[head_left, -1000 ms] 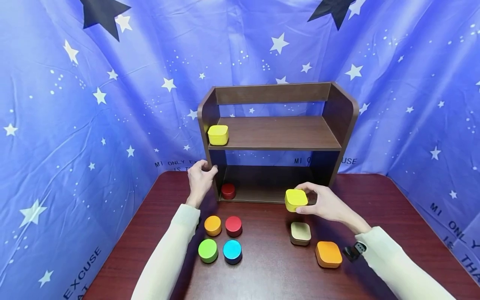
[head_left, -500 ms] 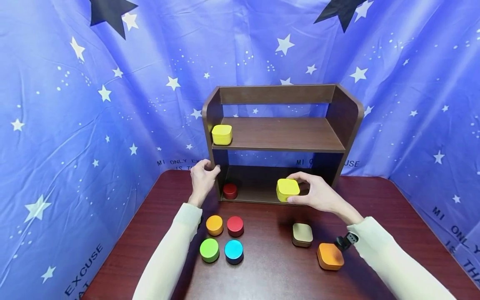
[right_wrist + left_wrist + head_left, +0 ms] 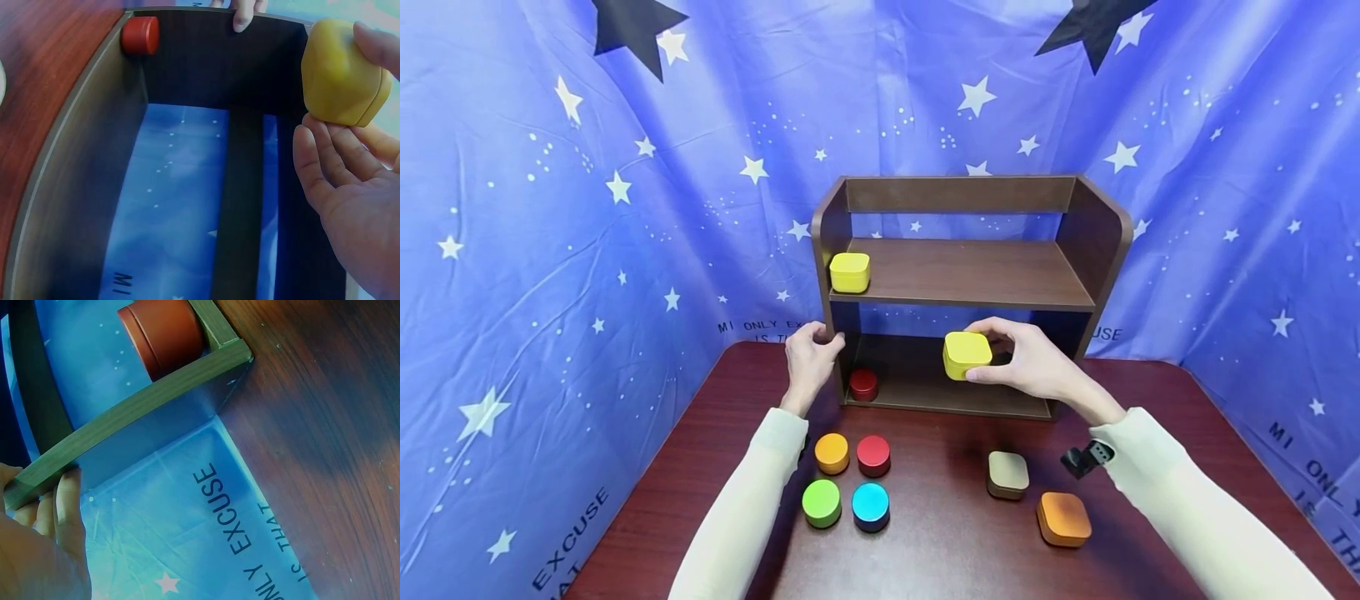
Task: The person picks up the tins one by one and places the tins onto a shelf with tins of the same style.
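Observation:
My right hand (image 3: 1033,362) pinches a yellow rounded-square tin (image 3: 967,355) between thumb and fingers, in front of the lower opening of a dark brown two-tier shelf (image 3: 962,275). In the right wrist view the same yellow tin (image 3: 344,72) is clear of the shelf boards. With thumb and fingers on either side, my left hand (image 3: 809,362) grips the front edge of the shelf's left side panel (image 3: 125,415). Another yellow tin (image 3: 850,273) stands at the left end of the upper board. Below it, a red round tin (image 3: 863,385) sits in the lower left corner.
Left on the table (image 3: 940,542) are orange (image 3: 832,453), red (image 3: 874,456), green (image 3: 822,503) and blue (image 3: 871,507) round tins. A beige square tin (image 3: 1007,474) and an orange square tin (image 3: 1063,519) lie at right. A starry blue curtain (image 3: 625,250) hangs behind.
My right hand has carried the yellow tin up and to the left, from near the lower board's front edge. My left hand keeps its grip on the side panel. The head view has shifted slightly.

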Demonstrator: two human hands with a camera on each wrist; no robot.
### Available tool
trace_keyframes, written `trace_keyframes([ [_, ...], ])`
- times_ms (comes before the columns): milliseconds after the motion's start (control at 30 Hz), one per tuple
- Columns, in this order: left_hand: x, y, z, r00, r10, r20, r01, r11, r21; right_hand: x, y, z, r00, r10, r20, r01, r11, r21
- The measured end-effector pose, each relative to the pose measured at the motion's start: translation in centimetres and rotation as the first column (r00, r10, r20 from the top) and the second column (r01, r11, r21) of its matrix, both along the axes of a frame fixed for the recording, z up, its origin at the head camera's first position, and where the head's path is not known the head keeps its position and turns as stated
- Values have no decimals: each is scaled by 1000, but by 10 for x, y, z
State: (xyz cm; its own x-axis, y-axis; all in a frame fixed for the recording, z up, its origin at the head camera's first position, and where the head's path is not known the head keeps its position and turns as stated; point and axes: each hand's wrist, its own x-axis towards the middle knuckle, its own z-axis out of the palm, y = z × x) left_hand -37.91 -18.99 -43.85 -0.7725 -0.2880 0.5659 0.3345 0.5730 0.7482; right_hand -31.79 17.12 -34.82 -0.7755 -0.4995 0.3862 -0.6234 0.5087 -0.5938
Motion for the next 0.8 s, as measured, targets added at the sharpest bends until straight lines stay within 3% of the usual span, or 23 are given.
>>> trace_keyframes([
  [800,0,1,-1,1000,-2,-13,2,1000,12,-15,-44,48,1000,20,9,-20,1000,6],
])
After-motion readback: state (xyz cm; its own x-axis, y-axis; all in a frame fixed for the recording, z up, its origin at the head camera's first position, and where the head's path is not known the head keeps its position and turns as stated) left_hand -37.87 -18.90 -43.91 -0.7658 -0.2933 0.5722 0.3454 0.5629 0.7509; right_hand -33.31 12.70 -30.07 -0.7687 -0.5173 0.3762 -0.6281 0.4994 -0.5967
